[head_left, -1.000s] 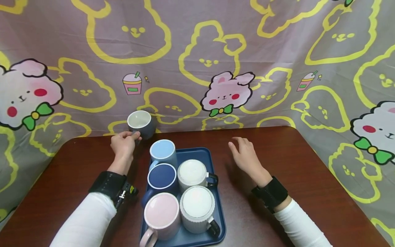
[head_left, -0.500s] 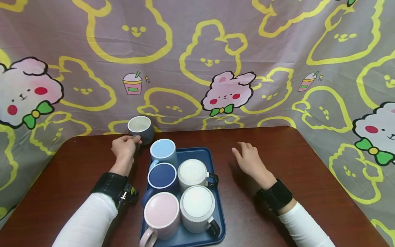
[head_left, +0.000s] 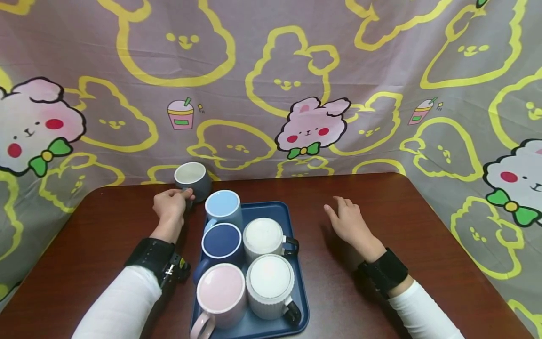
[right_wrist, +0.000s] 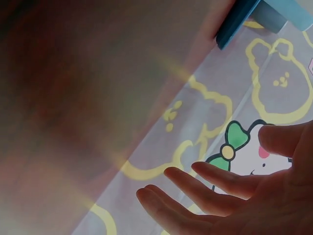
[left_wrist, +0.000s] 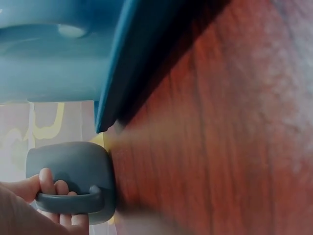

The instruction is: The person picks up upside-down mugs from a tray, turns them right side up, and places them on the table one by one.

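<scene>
A dark grey mug with a pale inside stands upright at the table's far edge, just beyond the tray's back left corner. My left hand grips its handle, fingers curled through the loop in the left wrist view, where the mug's grey side shows. My right hand hovers over the table to the right of the tray, holding nothing; in the right wrist view its fingers are spread and relaxed. Nearest to the grey mug is a light blue mug at the tray's back left.
The blue tray also carries a navy mug, a pink mug and two white-topped mugs, one at the back and one ribbed mug in front. A patterned cloth hangs behind the brown table.
The grey mug has come down and slightly toward me in my left hand's grip. My right hand has drifted right and a little nearer. The mugs on the tray have not moved.
</scene>
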The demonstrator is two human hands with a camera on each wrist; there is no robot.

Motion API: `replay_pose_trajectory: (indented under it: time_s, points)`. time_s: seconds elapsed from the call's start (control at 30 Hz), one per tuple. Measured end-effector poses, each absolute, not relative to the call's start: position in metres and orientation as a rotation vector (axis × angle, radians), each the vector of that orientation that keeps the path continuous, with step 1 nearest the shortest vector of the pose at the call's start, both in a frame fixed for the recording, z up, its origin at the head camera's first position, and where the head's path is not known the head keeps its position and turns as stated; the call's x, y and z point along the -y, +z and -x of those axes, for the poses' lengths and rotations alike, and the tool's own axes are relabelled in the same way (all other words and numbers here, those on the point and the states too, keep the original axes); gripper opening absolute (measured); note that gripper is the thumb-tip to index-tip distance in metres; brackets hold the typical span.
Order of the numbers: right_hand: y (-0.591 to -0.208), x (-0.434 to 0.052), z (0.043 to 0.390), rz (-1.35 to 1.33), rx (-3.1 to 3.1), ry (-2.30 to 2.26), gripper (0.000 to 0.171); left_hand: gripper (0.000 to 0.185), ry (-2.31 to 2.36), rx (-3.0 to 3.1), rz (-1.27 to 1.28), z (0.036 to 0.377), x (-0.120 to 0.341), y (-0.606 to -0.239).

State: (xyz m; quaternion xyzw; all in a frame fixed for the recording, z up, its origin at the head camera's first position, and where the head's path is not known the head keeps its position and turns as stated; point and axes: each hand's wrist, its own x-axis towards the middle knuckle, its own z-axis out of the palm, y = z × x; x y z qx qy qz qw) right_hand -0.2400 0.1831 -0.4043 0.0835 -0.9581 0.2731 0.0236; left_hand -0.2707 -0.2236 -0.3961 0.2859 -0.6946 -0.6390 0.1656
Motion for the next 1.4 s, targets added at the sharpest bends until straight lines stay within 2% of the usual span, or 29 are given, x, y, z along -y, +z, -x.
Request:
replay_pose_trajectory:
  time_s: [0.9,1.0,1.27,1.4]
  points:
    - [-0.404,-0.198,0.232,-0.204,3.005,0.809,0.056,0.014,-1.676,2.202,-0.826,0.268,0.228,-0.394]
    - [-0.404,-0.198,0.232,-0.202,3.004,0.807,0.056,0.017,-1.623,2.262,-0.803,0.268,0.229,-0.393]
    - [-0.404,-0.198,0.233,-0.206,2.982,0.799,0.055,0.044,-1.135,2.583,-0.583,0.261,0.233,-0.393]
    - [-0.404,-0.196,0.234,-0.211,2.978,0.811,0.055,0.038,-1.017,2.442,-0.499,0.254,0.23,-0.391]
